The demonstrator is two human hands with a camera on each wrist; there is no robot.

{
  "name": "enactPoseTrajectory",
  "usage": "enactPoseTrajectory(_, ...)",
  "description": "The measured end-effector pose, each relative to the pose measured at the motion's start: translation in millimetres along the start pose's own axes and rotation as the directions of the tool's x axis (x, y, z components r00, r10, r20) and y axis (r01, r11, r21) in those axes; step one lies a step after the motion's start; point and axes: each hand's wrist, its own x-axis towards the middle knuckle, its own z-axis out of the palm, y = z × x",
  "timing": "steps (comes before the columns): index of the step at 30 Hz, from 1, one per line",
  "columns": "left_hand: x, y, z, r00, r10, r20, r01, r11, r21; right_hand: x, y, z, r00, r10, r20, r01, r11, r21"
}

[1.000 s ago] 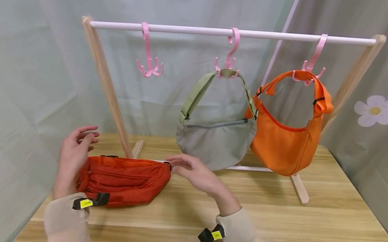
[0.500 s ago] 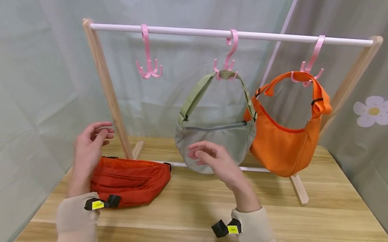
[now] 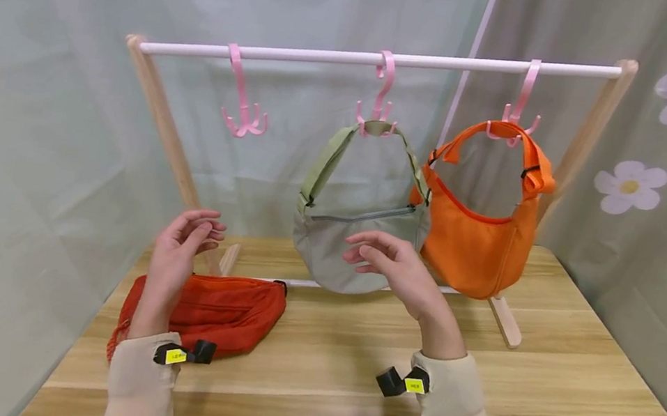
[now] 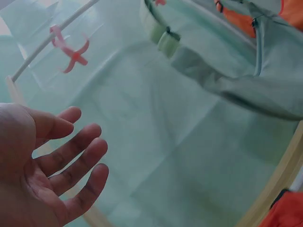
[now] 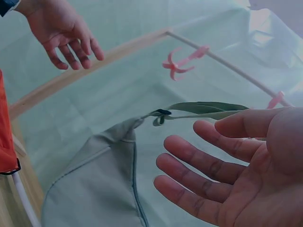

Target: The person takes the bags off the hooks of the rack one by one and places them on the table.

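My left hand (image 3: 179, 251) hovers above a red waist bag (image 3: 225, 313) that lies on the table, its fingers loosely bent around nothing. In the left wrist view the same hand (image 4: 61, 165) shows a bare palm and parted fingers. My right hand (image 3: 404, 270) floats in front of a grey-green shoulder bag (image 3: 333, 257), apart from it and holding nothing. Its relaxed fingers also show in the right wrist view, close to the grey-green bag (image 5: 99, 175). That bag hangs by its strap from the middle pink hook (image 3: 381, 95). An orange shoulder bag (image 3: 474, 244) hangs from the right pink hook (image 3: 520, 106).
A wooden-legged rack with a white top rail (image 3: 303, 55) stands across the wooden table (image 3: 314, 402). The left pink hook (image 3: 243, 101) bears no bag. Pale curtains (image 3: 53, 129) hang behind and to the left.
Both hands have moved right and away from the red waist bag, the right one rising from its end to before the grey-green bag. The view has shifted slightly; the bags stay put.
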Motion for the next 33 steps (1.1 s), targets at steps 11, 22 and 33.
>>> enactPoseTrajectory(11,-1.0,-3.1,17.1,0.994,0.006,0.106,0.007,0.992,-0.126,-4.8,-4.5,-12.0,0.998,-0.043,-0.039,0.042,0.999,-0.019)
enactPoseTrajectory(22,-0.9,-2.2,50.3,0.985,0.008,0.175,0.003,0.998,-0.062,-10.5,-6.9,-14.4,0.992,-0.065,-0.11,0.062,0.998,-0.034)
enactPoseTrajectory(33,8.0,3.6,69.9,0.98,0.032,0.195,-0.032,0.999,-0.005,-9.9,-33.7,-37.5,0.977,-0.13,-0.168,0.08,0.958,-0.276)
